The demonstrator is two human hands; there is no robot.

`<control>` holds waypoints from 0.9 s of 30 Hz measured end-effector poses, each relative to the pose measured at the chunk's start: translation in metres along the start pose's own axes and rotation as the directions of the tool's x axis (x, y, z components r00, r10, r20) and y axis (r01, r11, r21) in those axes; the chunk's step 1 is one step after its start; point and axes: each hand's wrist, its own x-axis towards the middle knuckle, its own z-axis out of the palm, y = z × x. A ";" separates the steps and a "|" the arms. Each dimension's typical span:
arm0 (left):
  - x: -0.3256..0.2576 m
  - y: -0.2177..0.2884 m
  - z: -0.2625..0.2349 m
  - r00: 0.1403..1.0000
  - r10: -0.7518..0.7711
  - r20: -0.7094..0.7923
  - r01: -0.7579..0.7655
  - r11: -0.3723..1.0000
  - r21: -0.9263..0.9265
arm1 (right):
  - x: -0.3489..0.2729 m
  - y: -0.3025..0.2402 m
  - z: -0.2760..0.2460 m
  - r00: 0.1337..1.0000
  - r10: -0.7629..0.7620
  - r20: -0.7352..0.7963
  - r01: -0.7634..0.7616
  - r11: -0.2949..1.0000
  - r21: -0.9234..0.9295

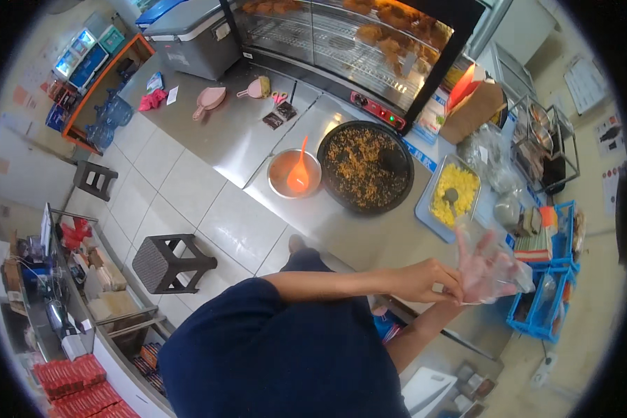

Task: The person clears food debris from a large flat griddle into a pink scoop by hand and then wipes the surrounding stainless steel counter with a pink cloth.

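My right hand (486,268) is raised over the steel counter (369,237) with its fingers spread inside a clear plastic glove (512,275). My left hand (425,280) reaches across my body and pinches the glove's cuff at the right wrist. Just beyond the hands lies a blue tray of yellow food (453,195) with a spoon in it. Left of that tray is a round black pan (366,167) full of golden-brown bits.
A steel bowl with an orange ladle (296,174) stands left of the pan. A heated glass case of fried food (355,35) lines the back. Blue baskets (543,299) stand at the right, and two dark stools (171,261) (94,177) are on the tiled floor.
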 end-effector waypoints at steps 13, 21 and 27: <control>-0.042 0.054 -0.140 0.999 -0.042 0.006 0.043 0.996 -0.081 | 0.111 0.111 0.065 0.913 -0.300 0.278 0.293 0.954 0.065; -0.076 0.088 -0.236 0.979 -0.203 0.018 0.198 0.967 0.163 | 0.161 0.180 0.096 0.960 0.171 0.222 -0.202 0.971 0.129; -0.158 0.139 -0.295 0.591 0.248 -0.768 0.484 0.653 0.583 | 0.175 0.259 0.104 0.591 0.667 0.453 -0.757 0.653 0.025</control>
